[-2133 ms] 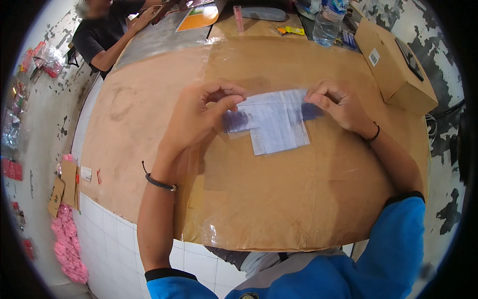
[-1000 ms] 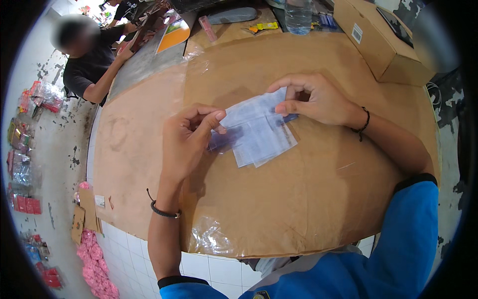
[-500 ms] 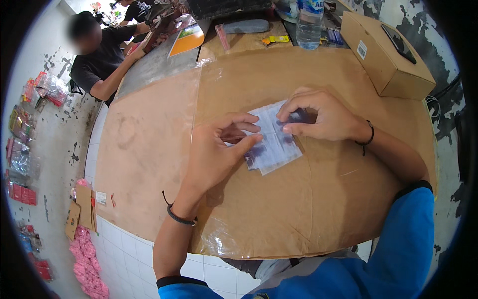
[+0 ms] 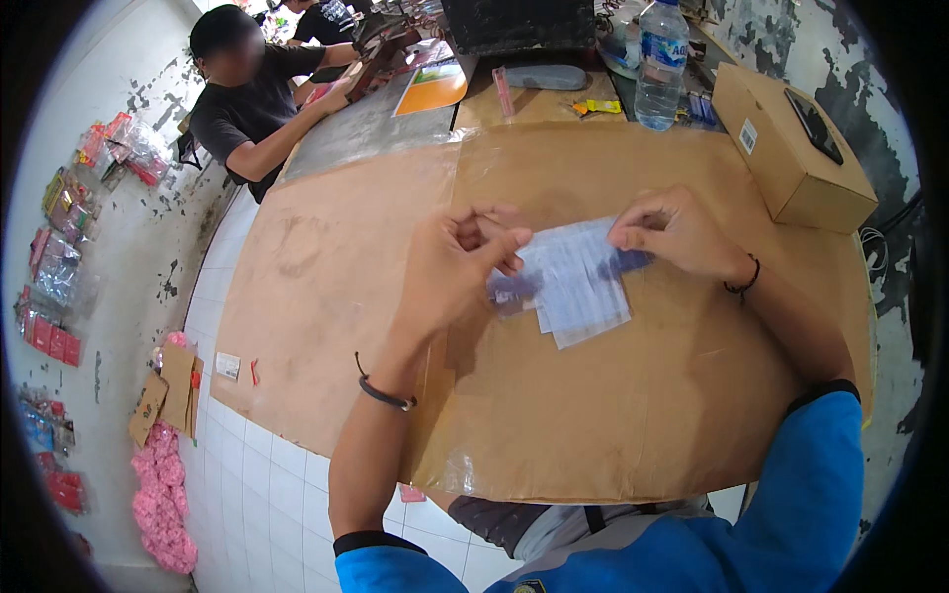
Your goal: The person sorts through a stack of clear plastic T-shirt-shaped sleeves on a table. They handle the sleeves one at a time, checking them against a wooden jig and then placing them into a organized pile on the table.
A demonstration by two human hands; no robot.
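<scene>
A flat bluish-white sheet (image 4: 581,279), partly see-through with dark purple patches towards its sides, lies over the brown tabletop in front of me. My right hand (image 4: 682,237) pinches its upper right corner between thumb and fingers. Over its upper left side, my left hand (image 4: 460,262) has its fingers curled and its thumb bent in towards them. Whether those fingertips grip the sheet's edge or something small is hidden. The sheet's lower edge hangs free of both hands.
A brown cardboard box (image 4: 791,148) with a phone (image 4: 814,127) on top stands at the far right, beside a water bottle (image 4: 660,64). Yellow packets (image 4: 598,106) and a grey case (image 4: 539,77) lie at the back. Another person (image 4: 252,109) sits at the far left.
My right hand has moved right relative to the left, onto the sheet's upper right corner. My left fingers have curled in. The whole view has shifted a little.
</scene>
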